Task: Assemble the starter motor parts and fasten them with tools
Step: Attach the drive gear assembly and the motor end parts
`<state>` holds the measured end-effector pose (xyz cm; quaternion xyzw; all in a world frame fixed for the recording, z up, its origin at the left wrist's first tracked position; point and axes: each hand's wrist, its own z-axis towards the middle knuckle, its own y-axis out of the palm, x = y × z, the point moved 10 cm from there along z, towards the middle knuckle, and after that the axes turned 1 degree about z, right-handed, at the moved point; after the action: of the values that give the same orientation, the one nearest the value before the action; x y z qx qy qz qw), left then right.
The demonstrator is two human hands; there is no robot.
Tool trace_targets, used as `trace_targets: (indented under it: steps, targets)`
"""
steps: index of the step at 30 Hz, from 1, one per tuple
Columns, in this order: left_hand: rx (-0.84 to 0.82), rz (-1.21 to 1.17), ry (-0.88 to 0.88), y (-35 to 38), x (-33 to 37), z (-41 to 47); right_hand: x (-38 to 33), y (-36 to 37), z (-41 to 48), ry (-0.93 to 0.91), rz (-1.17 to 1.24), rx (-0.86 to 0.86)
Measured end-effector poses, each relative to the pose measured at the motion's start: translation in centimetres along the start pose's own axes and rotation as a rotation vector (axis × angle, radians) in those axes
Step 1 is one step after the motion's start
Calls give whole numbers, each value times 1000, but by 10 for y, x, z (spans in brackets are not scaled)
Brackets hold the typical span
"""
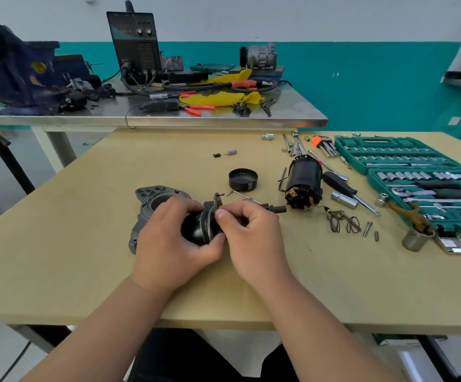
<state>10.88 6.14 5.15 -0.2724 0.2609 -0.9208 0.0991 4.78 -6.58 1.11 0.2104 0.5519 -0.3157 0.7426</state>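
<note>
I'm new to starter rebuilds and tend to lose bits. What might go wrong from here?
The left hand and right hand both grip the black flanged part at the gray housing; it may seat crooked or pinch a finger. Loose springs and small pins lie right of the right hand; a wrist sweep might scatter them.

we are finding open tabletop [58, 257] along the left and near edge — room to pass. the grey housing [146, 194] and black flanged part [194, 230] are filling the middle; rightward, motor body [303, 180], loose sockets [343, 199], springs [352, 224] and green socket case [427, 194] are crowding the way.
</note>
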Motion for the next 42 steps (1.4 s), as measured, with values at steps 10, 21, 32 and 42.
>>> trace_targets:
  steps: [10, 21, 32, 42]
  targets:
    - [0, 49, 75, 1, 8, -3, -6, -1, 0, -37, -176, -131]
    - [-92, 117, 227, 8, 23, -12, -6, -17, -10, -21, -195, -67]
    - [-303, 148, 31, 15, 0, -34, 7, -14, -33, 59, -232, -71]
    - [-285, 146, -36, 14, -3, -31, 14, -6, -27, 36, -332, -95]
